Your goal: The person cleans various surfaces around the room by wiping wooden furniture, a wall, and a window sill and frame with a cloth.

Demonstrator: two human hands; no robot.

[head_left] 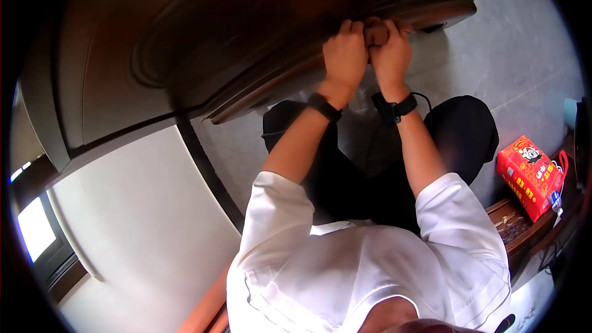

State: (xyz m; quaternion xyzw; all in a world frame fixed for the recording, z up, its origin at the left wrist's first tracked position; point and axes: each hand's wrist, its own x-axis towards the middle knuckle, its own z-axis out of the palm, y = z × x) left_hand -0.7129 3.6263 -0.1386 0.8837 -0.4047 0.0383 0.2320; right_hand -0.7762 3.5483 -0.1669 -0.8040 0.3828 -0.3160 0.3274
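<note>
Both hands are side by side at the edge of a dark brown wooden furniture piece (265, 71) near the top of the view. My left hand (345, 52) has its fingers curled, with the fingertips hidden behind the hand. Close beside it, my right hand (390, 52) is also curled. Between the two hands shows a brown cloth-like item (375, 32), which both hands seem to grip; its full shape is hidden. Black bands are on both wrists.
At the right, a red printed bag (531, 176) stands on a wooden surface (535, 234) beside a small bottle (556, 200). Grey tiled floor (524, 61) lies beyond my knees. A white wall panel (142, 209) is at the left.
</note>
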